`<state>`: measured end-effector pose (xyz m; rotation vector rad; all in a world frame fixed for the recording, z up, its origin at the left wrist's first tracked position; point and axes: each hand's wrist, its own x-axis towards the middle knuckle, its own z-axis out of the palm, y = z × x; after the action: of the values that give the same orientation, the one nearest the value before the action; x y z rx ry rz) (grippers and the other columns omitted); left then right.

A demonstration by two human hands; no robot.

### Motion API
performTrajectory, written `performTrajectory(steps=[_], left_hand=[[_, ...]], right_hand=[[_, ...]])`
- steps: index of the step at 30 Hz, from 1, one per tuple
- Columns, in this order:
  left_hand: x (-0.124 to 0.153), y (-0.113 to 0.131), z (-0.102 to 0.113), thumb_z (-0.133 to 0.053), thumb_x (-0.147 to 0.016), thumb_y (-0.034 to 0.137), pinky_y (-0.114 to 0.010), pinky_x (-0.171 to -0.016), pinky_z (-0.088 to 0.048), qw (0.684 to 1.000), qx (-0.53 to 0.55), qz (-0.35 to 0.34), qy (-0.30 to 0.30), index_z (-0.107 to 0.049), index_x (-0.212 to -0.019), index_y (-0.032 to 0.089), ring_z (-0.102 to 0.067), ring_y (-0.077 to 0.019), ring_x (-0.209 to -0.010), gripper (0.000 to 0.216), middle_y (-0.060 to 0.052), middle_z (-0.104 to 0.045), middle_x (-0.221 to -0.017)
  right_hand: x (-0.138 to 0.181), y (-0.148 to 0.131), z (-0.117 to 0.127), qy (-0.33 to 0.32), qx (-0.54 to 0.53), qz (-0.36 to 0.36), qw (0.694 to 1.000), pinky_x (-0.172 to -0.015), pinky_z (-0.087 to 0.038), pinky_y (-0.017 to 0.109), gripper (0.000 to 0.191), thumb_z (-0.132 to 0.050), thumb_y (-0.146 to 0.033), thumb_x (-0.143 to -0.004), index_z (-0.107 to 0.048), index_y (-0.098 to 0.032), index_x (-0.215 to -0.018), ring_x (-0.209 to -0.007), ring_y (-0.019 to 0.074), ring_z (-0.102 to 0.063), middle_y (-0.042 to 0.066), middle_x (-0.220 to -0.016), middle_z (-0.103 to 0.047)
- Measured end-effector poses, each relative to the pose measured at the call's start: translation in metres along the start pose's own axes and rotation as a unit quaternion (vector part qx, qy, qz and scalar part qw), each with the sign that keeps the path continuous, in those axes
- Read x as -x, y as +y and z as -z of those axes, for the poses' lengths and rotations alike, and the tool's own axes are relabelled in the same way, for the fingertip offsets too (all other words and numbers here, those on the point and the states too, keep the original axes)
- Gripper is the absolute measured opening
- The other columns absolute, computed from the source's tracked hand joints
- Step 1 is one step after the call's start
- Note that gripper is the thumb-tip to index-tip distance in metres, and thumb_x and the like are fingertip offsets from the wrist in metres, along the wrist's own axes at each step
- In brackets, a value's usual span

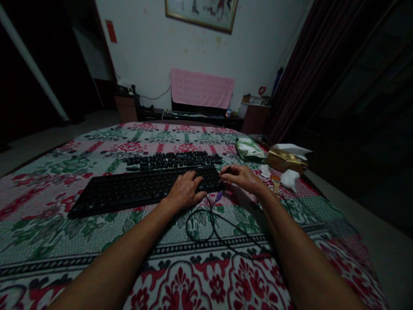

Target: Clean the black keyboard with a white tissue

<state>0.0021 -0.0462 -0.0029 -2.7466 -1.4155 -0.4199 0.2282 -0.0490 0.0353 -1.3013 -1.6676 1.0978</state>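
Observation:
A black keyboard [122,189] with most of its keycaps off lies slanted across the patterned cloth. My left hand [184,189] rests on its right part, fingers spread over the key rows and thumb stretched toward the near edge. Just off the keyboard's right end, my right hand [240,177] is closed in a pinch on a small dark piece [227,169] that looks like a keycap. Loose black keycaps [171,160] lie in rows behind the keyboard. A black cable [213,219] loops in front, with a purple plug [219,196] by the keyboard's near edge.
To the right lie a brush [276,183], crumpled white tissue [290,179], a green-and-white packet [249,148] and a gold tissue box [285,158]. The flowered tablecloth [64,172] covers the table. Behind it stands a low cabinet beneath a pink towel [201,88].

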Motion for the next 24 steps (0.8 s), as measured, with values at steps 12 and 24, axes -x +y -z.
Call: performTrajectory(steps=[12,24], left_hand=[[0.0,0.001,0.001,-0.05,-0.081,0.048,-0.04,-0.095,-0.036,1.0,-0.001,0.0,-0.003,-0.051,-0.119,0.021,-0.042,-0.0267,-0.116,0.047,-0.011,-0.049,-0.122],[0.0,0.0,-0.001,-0.048,-0.081,0.049,-0.041,-0.096,-0.035,1.0,-0.005,-0.007,0.004,-0.051,-0.121,0.02,-0.042,-0.0275,-0.117,0.049,-0.012,-0.046,-0.125]], right_hand=[[-0.01,0.012,-0.006,0.086,0.087,0.023,0.992,-0.044,-0.042,0.022,0.023,-0.062,-0.038,-0.072,-0.058,-0.016,-0.074,-0.046,0.0098,-0.051,-0.004,-0.054,-0.056],[-0.011,0.002,-0.025,0.144,0.271,0.021,0.951,-0.058,-0.044,0.023,0.016,-0.058,-0.029,-0.076,-0.064,-0.016,-0.083,-0.064,0.0155,-0.062,0.003,-0.066,-0.067]])
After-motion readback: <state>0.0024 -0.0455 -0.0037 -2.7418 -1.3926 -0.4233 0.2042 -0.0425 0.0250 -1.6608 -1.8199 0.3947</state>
